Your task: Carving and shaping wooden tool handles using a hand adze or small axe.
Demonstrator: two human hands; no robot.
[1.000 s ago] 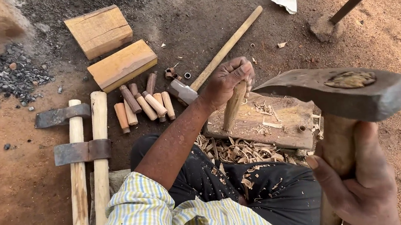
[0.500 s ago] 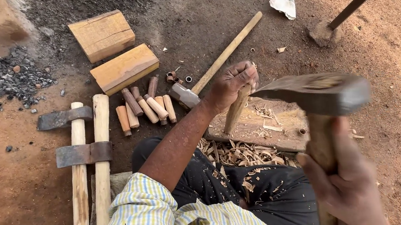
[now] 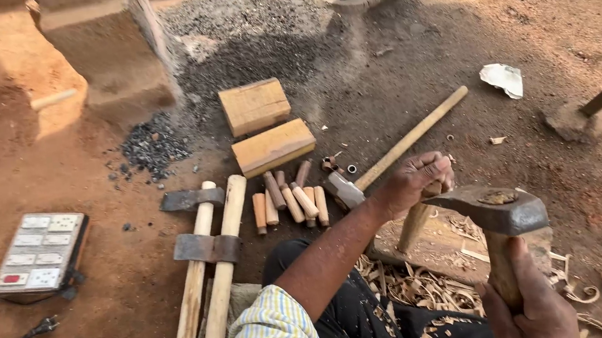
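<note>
Above the chopping block (image 3: 468,244), the left hand (image 3: 416,182) is closed around an upright wooden peg (image 3: 415,225), its foot on the block. Just beside it, the right hand (image 3: 528,309) grips a hatchet (image 3: 498,211) by the handle, its head beside the peg. Wood shavings (image 3: 421,291) litter the ground below.

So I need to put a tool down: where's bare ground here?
Bare dirt lies between the switch board and the two axes, and right of the long-handled hammer toward the paper scrap. Crowded: wooden pegs, shavings.
</note>
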